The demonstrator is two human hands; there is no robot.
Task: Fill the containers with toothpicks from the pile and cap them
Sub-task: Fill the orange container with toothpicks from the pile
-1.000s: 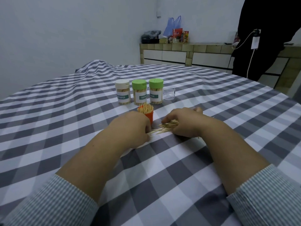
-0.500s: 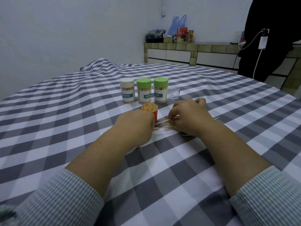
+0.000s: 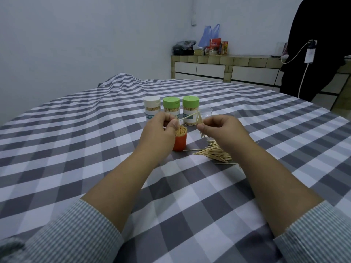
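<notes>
An orange cap point(image 3: 180, 142) stands upside down on the checked cloth, packed with upright toothpicks. Above it my left hand point(image 3: 161, 128) pinches a single toothpick that slants up to the right. My right hand point(image 3: 221, 128) pinches a small bunch of toothpicks point(image 3: 200, 122), held upright above the table. The loose pile of toothpicks point(image 3: 214, 153) lies on the cloth under my right wrist. Behind stand three capped, filled containers: one with a white cap point(image 3: 151, 109) and two with green caps point(image 3: 171, 108) point(image 3: 190, 109). A clear empty container point(image 3: 207, 112) sits to their right.
The grey-and-white checked cloth point(image 3: 95, 149) covers the whole table and bunches up at the far left. A tiled counter point(image 3: 228, 69) with bags and boxes runs along the back wall. A person in black point(image 3: 313, 54) stands at the back right.
Both hands have risen off the table. My right hand lifted a bunch of toothpicks from the pile and my left hand now pinches one toothpick; the orange cap is uncovered.
</notes>
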